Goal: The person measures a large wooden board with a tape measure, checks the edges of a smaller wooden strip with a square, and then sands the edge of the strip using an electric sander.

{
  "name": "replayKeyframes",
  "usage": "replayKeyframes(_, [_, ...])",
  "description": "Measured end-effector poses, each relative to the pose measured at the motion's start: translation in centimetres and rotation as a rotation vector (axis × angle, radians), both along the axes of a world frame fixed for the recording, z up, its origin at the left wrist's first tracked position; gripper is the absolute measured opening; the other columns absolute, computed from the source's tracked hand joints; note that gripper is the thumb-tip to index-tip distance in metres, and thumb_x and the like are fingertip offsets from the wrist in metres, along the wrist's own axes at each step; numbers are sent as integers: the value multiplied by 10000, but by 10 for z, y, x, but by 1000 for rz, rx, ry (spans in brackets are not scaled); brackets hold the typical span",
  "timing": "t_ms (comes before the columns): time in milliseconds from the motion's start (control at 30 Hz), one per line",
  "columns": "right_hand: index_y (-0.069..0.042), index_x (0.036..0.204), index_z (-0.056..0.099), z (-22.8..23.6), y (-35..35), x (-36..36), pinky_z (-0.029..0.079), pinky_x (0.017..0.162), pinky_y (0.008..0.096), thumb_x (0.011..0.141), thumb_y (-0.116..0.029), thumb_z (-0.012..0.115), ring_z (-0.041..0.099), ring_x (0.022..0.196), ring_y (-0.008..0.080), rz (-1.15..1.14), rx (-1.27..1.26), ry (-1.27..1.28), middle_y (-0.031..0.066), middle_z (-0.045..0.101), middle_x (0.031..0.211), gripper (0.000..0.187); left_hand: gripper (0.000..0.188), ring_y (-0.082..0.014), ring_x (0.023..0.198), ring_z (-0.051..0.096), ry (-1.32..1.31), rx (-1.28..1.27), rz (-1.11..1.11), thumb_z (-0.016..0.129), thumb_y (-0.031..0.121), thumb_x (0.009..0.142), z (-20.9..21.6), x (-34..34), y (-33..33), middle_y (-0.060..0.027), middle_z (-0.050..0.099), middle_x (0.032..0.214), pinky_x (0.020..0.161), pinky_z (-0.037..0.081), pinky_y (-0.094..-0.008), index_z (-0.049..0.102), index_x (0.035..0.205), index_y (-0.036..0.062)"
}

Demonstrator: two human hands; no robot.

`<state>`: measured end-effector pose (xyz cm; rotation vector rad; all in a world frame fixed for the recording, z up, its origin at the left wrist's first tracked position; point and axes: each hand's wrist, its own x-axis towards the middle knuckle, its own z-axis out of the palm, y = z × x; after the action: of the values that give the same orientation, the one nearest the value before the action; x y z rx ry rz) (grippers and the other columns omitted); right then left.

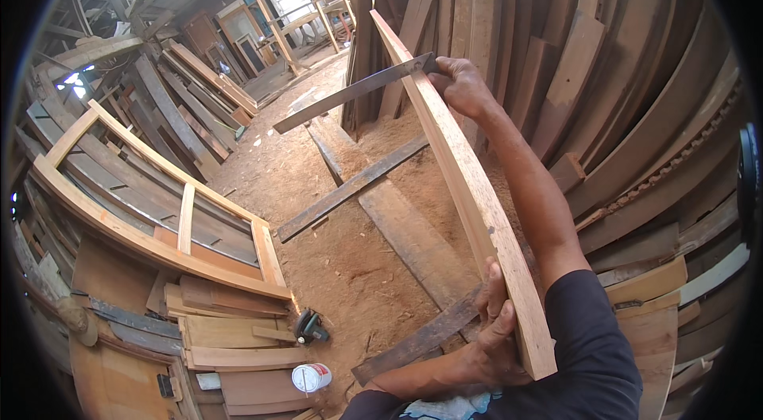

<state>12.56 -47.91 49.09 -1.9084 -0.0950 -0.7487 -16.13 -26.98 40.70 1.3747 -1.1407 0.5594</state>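
A long, pale timber beam (461, 170) runs from close to my body up and away, tilted over the floor. My left hand (497, 329) is wrapped round the beam near its close end, fingers along its left side. Toward the far end, my right hand (465, 88) is closed on one end of a metal carpenter's square (350, 94). The square's flat blade lies across the beam and sticks out to the left. Fingers of my right hand are partly hidden behind the beam and the square.
Sawdust covers the floor (350, 277), where dark wooden bars (358, 185) and a plank (409, 237) lie below the beam. At left leans a wooden frame (187, 217). A green power tool (311, 328) and white tub (311, 377) stand nearby. Boards (572, 62) line the right wall.
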Motion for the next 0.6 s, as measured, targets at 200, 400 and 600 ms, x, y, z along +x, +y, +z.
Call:
replayKeyframes(200, [44, 1152, 644, -3, 10, -20, 501, 850, 339, 929, -115, 597, 669, 944, 227, -278, -235, -149, 187, 707, 1042, 278, 1012, -532, 1429, 118, 4, -40, -60, 679, 153, 768, 0, 4, -1, -427, 33, 1504, 1108, 222, -591, 7, 1514, 22])
replayKeyframes(400, [-6, 1009, 643, -93, -30, -91, 477, 681, 266, 937, -149, 569, 621, 747, 120, -223, 606, -264, 52, 685, 837, 176, 1088, -480, 1431, 98, -22, 95, -78, 642, 30, 751, 2, 0, 0, -375, -37, 1524, 1098, 278, -547, -113, 1532, 103])
replayKeyframes(600, [-8, 1008, 637, -236, -40, -242, 452, 642, 299, 968, -255, 531, 566, 709, 115, -653, 491, -14, 22, 625, 788, 271, 1115, -389, 1376, 199, 165, 81, -131, 611, -11, 759, -45, -3, -3, -319, 84, 1494, 1042, 339, -513, -153, 1535, 227])
